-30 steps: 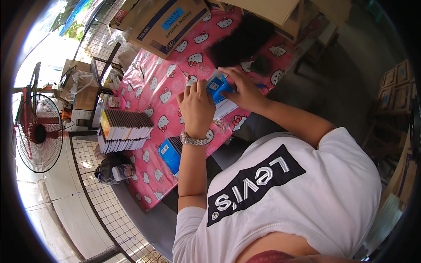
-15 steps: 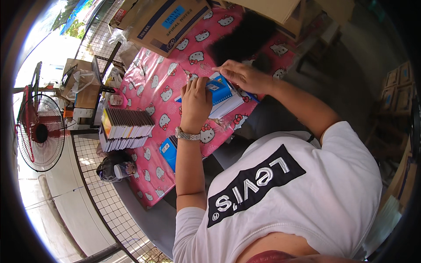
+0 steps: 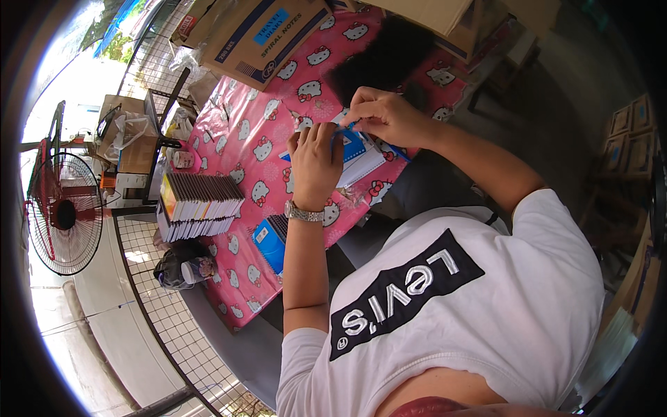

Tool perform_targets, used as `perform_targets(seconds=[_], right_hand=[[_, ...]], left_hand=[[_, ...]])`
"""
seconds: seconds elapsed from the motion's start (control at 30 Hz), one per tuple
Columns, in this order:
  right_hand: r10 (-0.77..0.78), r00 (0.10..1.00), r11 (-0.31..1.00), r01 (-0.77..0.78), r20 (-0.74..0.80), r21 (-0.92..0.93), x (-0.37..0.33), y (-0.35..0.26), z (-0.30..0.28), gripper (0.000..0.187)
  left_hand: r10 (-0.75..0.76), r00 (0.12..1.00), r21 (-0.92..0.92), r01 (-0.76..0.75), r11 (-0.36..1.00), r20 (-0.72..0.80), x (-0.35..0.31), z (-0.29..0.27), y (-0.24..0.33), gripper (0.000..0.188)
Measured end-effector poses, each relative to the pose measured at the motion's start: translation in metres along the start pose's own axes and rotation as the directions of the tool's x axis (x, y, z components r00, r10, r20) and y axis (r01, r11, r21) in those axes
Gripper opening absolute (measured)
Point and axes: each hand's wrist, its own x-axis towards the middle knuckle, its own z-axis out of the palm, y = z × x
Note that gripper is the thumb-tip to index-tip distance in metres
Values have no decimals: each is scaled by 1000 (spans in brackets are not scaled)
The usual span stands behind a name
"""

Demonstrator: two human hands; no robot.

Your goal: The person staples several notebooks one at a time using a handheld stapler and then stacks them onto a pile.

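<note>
Both hands are over a small pile of notebook parts on the table: a blue notebook cover [image 3: 355,144] lies on white pages with holes along one edge [image 3: 364,169]. My left hand [image 3: 316,158], with a metal watch on its wrist, is closed, its fingers bent over the left side of a small blue piece. From the right, my right hand [image 3: 383,118] pinches the same blue piece between thumb and fingers. Most of that piece is hidden by the fingers. Beside my left forearm lies a stack of blue spiral notebooks [image 3: 269,243].
A long row of spiral notebooks [image 3: 201,201] stands at the table's left side, near a dark bag [image 3: 182,267]. Cardboard boxes [image 3: 271,42] and a black furry-looking item [image 3: 382,62] sit at the back of the pink tablecloth [image 3: 260,191]. A fan [image 3: 64,212] is at far left.
My right hand has come in left and closed on the blue piece by my left fingers. My left hand has shifted slightly right.
</note>
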Motion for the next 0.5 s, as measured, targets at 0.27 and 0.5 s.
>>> perform_targets(seconds=[0.27, 0.5], right_hand=[[12, 997, 999, -15, 71, 36, 7, 0, -10, 23], [48, 990, 987, -26, 136, -157, 3, -16, -13, 20]], left_hand=[[26, 1000, -76, -25, 997, 17, 4, -1, -3, 14], [-26, 1000, -115, 25, 993, -7, -3, 1, 2, 25]])
